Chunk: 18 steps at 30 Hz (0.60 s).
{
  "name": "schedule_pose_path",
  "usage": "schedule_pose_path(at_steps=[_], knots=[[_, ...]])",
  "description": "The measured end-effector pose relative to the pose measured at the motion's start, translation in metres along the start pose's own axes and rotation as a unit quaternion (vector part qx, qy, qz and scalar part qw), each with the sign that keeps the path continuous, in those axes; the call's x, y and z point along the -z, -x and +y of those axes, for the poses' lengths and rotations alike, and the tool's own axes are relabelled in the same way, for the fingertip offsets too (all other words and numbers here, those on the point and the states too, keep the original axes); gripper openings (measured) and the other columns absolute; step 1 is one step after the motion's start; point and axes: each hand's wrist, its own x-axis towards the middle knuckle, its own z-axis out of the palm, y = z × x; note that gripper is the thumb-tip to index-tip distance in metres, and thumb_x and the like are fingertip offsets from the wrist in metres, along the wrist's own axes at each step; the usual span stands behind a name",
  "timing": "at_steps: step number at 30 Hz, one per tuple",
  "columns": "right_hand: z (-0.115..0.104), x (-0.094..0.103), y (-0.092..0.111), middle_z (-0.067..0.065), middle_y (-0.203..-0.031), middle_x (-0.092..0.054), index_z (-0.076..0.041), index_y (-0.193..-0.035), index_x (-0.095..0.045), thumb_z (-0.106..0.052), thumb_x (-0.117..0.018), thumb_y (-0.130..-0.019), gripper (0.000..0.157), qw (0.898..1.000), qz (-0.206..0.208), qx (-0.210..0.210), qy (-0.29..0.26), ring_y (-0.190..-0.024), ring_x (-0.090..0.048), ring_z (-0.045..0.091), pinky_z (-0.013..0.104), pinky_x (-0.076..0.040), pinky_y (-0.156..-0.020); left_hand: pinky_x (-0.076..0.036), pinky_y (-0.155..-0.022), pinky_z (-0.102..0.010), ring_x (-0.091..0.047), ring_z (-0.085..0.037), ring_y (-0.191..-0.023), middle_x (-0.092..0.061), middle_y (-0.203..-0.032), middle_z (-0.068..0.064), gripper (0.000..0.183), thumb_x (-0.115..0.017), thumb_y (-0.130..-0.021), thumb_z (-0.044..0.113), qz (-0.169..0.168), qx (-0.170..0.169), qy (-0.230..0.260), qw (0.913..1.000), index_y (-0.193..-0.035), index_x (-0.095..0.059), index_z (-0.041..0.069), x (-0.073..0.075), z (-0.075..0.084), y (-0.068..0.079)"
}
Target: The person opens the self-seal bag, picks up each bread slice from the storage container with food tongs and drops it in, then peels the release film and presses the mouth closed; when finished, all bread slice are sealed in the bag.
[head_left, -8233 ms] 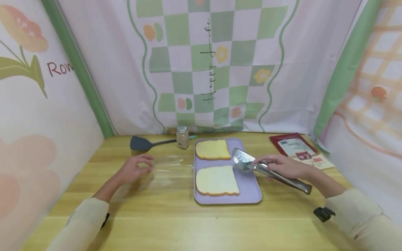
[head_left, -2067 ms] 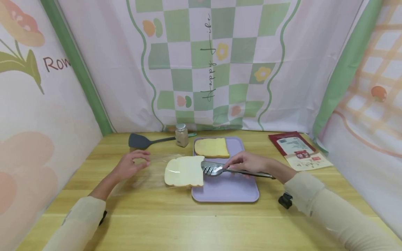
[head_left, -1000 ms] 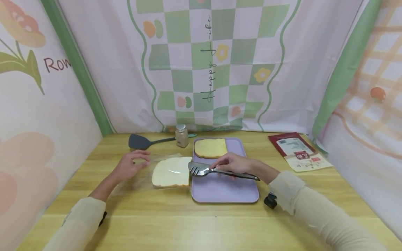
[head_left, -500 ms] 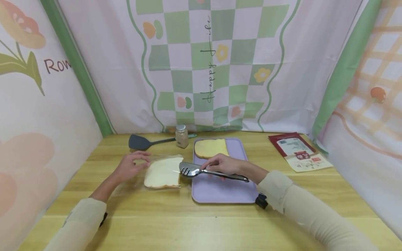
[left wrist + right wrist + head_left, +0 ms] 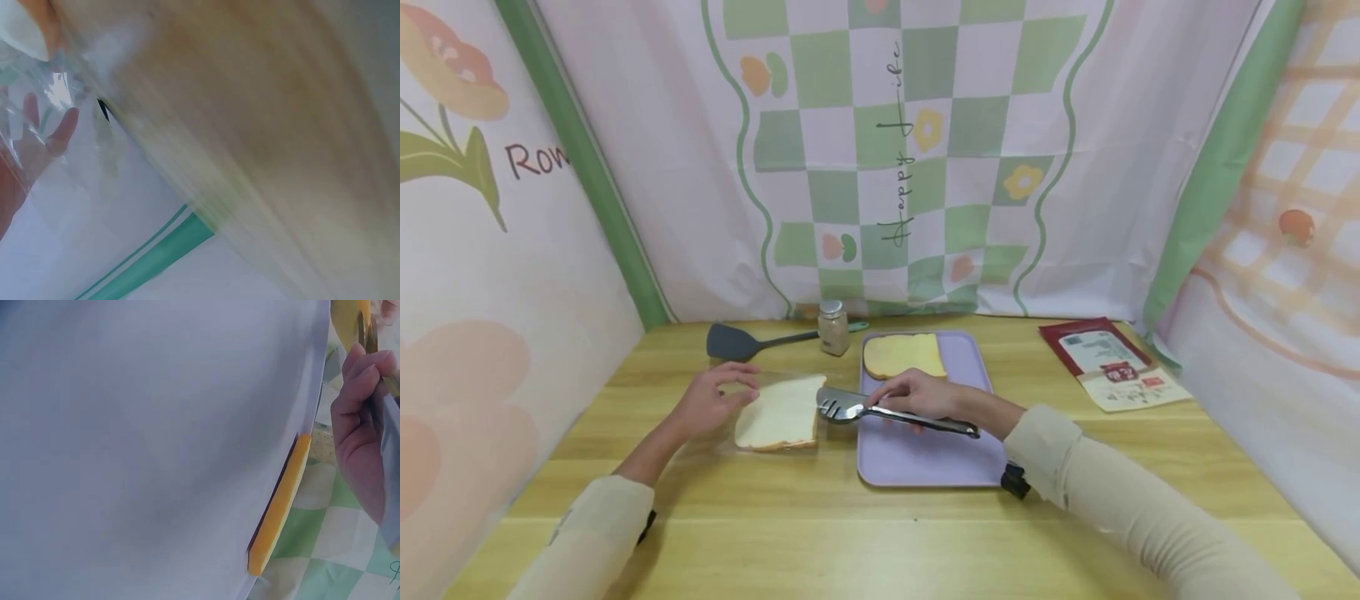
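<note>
A white bread slice with a brown crust lies within a clear plastic bag, left of the lilac tray. My left hand is at the bag's left part, apparently pinching the film; the exact contact is hard to see. Through the film, the left wrist view shows that hand and the slice's corner. My right hand grips metal serving tongs, whose head meets the slice's right edge. A second, yellowish slice rests on the tray's back half.
Behind the bag lie a dark spatula and a glass shaker jar with a metal lid. A red and cream packet is at the table's back right. A checkered curtain hangs behind the table.
The front slice has left the tray and moved left, deeper into the bag. My right hand has followed leftward with the tongs. My left hand has hardly moved.
</note>
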Motion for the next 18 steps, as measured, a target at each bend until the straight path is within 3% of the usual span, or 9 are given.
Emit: schedule_pose_path(at_steps=[12,18], knots=[[-0.005,-0.008,0.003,0.018,-0.092,-0.070,-0.008,-0.127,-0.066,-0.011,-0.053,-0.103,0.028,0.999,0.025,-0.006,-0.031,-0.049,-0.054,0.013,0.025,-0.047,-0.046,-0.055,-0.081,-0.054,-0.053,-0.043,-0.122,-0.062,-0.128,-0.018,0.016,-0.074,-0.088,0.010,0.009,0.010,0.002,0.9999,-0.102,-0.074,0.002,0.004,-0.001,0.001],[-0.010,-0.009,0.002,0.017,-0.090,-0.071,-0.013,-0.124,-0.069,-0.010,-0.054,-0.102,0.027,0.998,0.043,-0.040,-0.036,-0.048,-0.053,0.013,0.024,-0.046,-0.045,-0.056,-0.075,-0.040,-0.055,-0.042,-0.120,-0.063,-0.127,-0.020,0.017,-0.075,-0.087,0.006,0.025,0.006,0.004,0.9997,-0.102,-0.073,-0.001,0.004,-0.003,0.001]])
